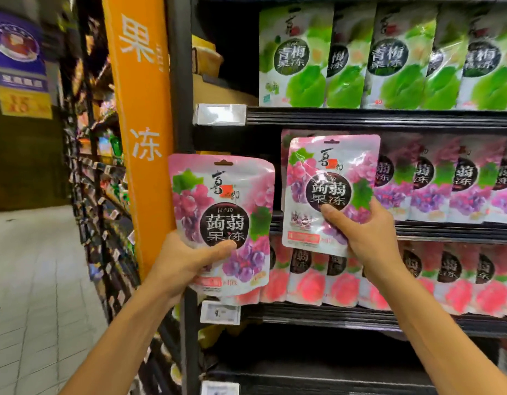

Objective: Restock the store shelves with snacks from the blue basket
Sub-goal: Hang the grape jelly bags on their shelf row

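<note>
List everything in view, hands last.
Left grape pouch: one, pink-purple, held at the shelf's left end.
Right grape pouch: one, pink-purple, held before the middle shelf.
Green pouches: at least five, green-white, top shelf.
Shelved grape pouches: at least four, purple, middle shelf.
Pink pouches: a row, pink, lower shelf.
Orange sign: one, orange, left of shelves.
Price tags: three, white, shelf rails.
Left hand: grips Left grape pouch.
Right hand: grips Right grape pouch.
</note>
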{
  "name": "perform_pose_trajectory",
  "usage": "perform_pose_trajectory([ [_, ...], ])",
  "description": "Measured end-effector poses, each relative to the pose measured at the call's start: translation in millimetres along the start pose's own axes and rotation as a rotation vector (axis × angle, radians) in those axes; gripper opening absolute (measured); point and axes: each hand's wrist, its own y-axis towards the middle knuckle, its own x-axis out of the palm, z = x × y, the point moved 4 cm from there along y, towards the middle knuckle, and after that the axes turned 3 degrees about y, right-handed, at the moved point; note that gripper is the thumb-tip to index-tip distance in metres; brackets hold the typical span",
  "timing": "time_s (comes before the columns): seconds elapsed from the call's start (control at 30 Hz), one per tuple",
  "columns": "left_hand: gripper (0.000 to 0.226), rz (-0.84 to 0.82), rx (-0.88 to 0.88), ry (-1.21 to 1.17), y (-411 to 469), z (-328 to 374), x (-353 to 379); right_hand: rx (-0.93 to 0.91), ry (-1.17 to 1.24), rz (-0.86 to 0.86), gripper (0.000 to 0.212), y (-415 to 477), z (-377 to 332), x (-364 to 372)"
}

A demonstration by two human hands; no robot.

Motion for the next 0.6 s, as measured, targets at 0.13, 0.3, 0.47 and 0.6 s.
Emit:
perform_pose_trajectory([
  [0.13, 0.048, -0.006, -0.013, -0.108, 4.6, 8.7, 6.9, -0.009, -0.073, 0.003, 0.038, 11.5, 0.8, 10.1],
  [0.3, 0.044, 0.002, -0.066, -0.152, 10.1, 6.0, 9.4, 0.007, -0.117, -0.017, 0.031, 25.5, 8.4, 24.4],
  [0.47, 0.055, 0.001, -0.024, -0.104, 14.8, 3.3, 13.3, -0.001, -0.158, -0.005, 0.032, 38.5, 15.2, 41.1],
  [0.6, 0.054, -0.007, -0.048, -0.087, 20.9, -3.0, 18.1, 0.004, -0.175, 0.032, 0.036, 45.0, 20.9, 52.5],
])
